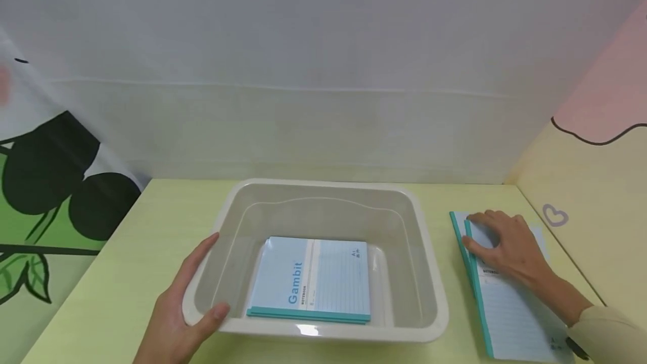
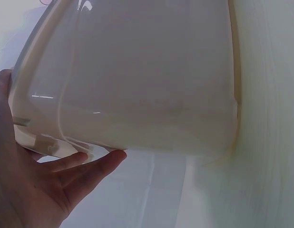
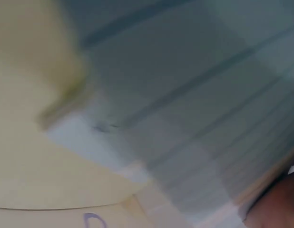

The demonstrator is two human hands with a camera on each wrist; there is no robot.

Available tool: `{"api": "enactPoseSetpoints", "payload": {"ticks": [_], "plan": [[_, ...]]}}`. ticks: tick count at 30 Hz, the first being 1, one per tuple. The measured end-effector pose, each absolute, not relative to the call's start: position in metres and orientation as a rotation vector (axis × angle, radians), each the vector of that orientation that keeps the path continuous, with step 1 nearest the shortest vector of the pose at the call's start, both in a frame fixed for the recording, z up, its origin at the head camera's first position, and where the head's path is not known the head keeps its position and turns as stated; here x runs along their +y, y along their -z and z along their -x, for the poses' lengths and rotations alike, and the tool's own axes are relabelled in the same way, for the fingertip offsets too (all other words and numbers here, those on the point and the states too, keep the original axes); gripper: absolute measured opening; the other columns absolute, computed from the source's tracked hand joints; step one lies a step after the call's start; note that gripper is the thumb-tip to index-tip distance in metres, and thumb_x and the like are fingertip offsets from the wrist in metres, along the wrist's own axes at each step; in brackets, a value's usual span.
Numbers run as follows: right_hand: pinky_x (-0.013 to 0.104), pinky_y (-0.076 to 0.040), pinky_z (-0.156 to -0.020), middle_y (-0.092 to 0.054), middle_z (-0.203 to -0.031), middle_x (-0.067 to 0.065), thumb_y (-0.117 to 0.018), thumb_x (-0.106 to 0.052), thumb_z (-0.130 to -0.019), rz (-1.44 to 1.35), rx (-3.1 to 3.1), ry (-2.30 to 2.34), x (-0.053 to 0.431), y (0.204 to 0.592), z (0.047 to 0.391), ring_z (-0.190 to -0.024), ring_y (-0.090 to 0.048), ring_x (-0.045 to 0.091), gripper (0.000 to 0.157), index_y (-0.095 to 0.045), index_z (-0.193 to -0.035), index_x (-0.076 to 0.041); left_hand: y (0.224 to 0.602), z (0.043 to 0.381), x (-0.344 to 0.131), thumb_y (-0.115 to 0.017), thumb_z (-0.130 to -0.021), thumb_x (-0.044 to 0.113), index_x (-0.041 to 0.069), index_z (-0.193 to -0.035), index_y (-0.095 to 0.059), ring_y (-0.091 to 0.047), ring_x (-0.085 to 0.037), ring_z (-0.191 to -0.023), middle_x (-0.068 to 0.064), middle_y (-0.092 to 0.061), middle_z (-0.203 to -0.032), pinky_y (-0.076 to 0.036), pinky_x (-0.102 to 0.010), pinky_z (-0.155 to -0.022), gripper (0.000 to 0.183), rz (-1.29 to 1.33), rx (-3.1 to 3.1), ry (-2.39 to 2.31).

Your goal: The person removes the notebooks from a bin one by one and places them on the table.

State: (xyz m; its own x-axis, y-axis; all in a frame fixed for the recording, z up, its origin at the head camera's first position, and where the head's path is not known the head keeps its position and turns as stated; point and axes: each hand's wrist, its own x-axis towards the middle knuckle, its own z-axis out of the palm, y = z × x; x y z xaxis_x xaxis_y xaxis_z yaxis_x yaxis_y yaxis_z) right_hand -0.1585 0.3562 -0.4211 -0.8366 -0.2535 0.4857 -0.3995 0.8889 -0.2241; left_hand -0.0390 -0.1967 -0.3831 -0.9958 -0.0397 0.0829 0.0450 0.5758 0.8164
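Pale yellow-green wood grain covers the table (image 1: 116, 274), seen from above. Nearest, toward its right edge, lie an upper notebook (image 1: 515, 313) and, askew beneath it, a lower notebook (image 1: 456, 229), both with teal spines on the left. Out of a beige sleeve (image 1: 611, 333), the right hand (image 1: 510, 246) lies on the upper one, fingers bent at its far left corner; whether they pinch it I cannot tell, and the right wrist view is blurred. Left hand (image 1: 174, 305) grips the near left corner of an off-white tub (image 1: 440, 308), thumb over the rim, fingers along the outer wall. Inside, on the tub's floor, sit stacked "Gambit" notebooks (image 1: 333, 274), teal spines toward its near edge. A purple heart (image 1: 555, 215) marks the right-hand panel (image 1: 601, 173); beyond the table's far edge hangs a creased whitish sheet (image 1: 323, 133).
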Motion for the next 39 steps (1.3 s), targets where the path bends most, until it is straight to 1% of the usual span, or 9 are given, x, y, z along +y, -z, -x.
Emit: {"api": "enactPoseSetpoints", "payload": {"ticks": [5,11,14,18,23,27,30,34,39], "plan": [[0.036,-0.032,-0.079,-0.076,-0.113,0.018,-0.084,-0.032,-0.078,-0.461,-2.717,-0.387,0.377,0.447,0.139,-0.107,-0.068,0.04,0.04,-0.076,-0.112,-0.012,0.382,0.039,-0.196,-0.074,-0.09,0.03,0.052,-0.159,-0.026,-0.061,-0.005,-0.099,-0.005,-0.06,-0.14,-0.058,-0.025,-0.073,0.087,-0.008,-2.719,1.409],[0.036,-0.034,-0.081,-0.077,-0.114,0.014,-0.084,-0.036,-0.082,-0.38,-2.841,-0.403,0.386,0.465,0.128,-0.107,-0.069,0.038,0.037,-0.075,-0.109,-0.014,0.382,0.038,-0.195,-0.074,-0.089,0.028,0.051,-0.159,-0.028,-0.062,-0.006,-0.097,-0.005,-0.061,-0.136,-0.058,-0.026,-0.072,0.087,0.009,-2.698,1.417],[0.041,-0.038,-0.082,-0.076,-0.116,0.014,-0.082,-0.04,-0.084,-0.359,-2.901,-0.409,0.386,0.47,0.124,-0.109,-0.069,0.039,0.037,-0.073,-0.11,-0.015,0.383,0.037,-0.195,-0.074,-0.088,0.026,0.049,-0.16,-0.029,-0.062,-0.006,-0.096,-0.005,-0.061,-0.133,-0.058,-0.026,-0.072,0.087,0.034,-2.675,1.421],[0.049,-0.041,-0.085,-0.075,-0.119,0.018,-0.083,-0.042,-0.083,-0.346,-2.937,-0.406,0.384,0.474,0.123,-0.113,-0.067,0.044,0.043,-0.071,-0.111,-0.013,0.384,0.037,-0.195,-0.075,-0.087,0.024,0.046,-0.16,-0.03,-0.063,-0.007,-0.095,-0.006,-0.062,-0.13,-0.057,-0.026,-0.071,0.089,0.062,-2.651,1.415],[0.06,-0.044,-0.091,-0.073,-0.121,0.018,-0.083,-0.044,-0.082,-0.374,-2.96,-0.399,0.382,0.475,0.129,-0.116,-0.066,0.045,0.046,-0.068,-0.112,-0.012,0.384,0.038,-0.195,-0.074,-0.088,0.026,0.049,-0.16,-0.029,-0.062,-0.006,-0.097,-0.003,-0.061,-0.134,-0.058,-0.026,-0.072,0.087,0.037,-2.673,1.417],[0.067,-0.046,-0.094,-0.072,-0.121,0.02,-0.082,-0.043,-0.082,-0.393,-2.966,-0.404,0.382,0.475,0.137,-0.115,-0.065,0.046,0.05,-0.067,-0.114,-0.008,0.384,0.038,-0.195,-0.074,-0.089,0.027,0.05,-0.159,-0.029,-0.062,-0.006,-0.099,-0.002,-0.061,-0.135,-0.058,-0.026,-0.073,0.086,0.033,-2.674,1.417],[0.067,-0.046,-0.093,-0.071,-0.118,0.019,-0.082,-0.042,-0.083,-0.407,-2.962,-0.399,0.383,0.476,0.141,-0.111,-0.065,0.043,0.05,-0.065,-0.114,-0.007,0.384,0.038,-0.195,-0.075,-0.087,0.026,0.048,-0.16,-0.03,-0.063,-0.007,-0.098,-0.002,-0.062,-0.132,-0.058,-0.026,-0.073,0.087,0.061,-2.649,1.407],[0.065,-0.047,-0.091,-0.071,-0.114,0.013,-0.083,-0.042,-0.083,-0.44,-2.926,-0.397,0.384,0.476,0.144,-0.105,-0.064,0.036,0.046,-0.064,-0.112,-0.011,0.387,0.038,-0.195,-0.076,-0.085,0.023,0.044,-0.16,-0.033,-0.063,-0.007,-0.097,-0.002,-0.063,-0.129,-0.057,-0.027,-0.072,0.089,0.104,-2.608,1.404],[0.059,-0.049,-0.085,-0.067,-0.109,0.005,-0.088,-0.041,-0.077,-0.505,-2.845,-0.385,0.383,0.478,0.145,-0.1,-0.06,0.027,0.047,-0.066,-0.108,-0.014,0.39,0.038,-0.196,-0.076,-0.085,0.022,0.043,-0.16,-0.033,-0.064,-0.007,-0.096,-0.001,-0.064,-0.128,-0.057,-0.027,-0.072,0.089,0.119,-2.589,1.403]]}}
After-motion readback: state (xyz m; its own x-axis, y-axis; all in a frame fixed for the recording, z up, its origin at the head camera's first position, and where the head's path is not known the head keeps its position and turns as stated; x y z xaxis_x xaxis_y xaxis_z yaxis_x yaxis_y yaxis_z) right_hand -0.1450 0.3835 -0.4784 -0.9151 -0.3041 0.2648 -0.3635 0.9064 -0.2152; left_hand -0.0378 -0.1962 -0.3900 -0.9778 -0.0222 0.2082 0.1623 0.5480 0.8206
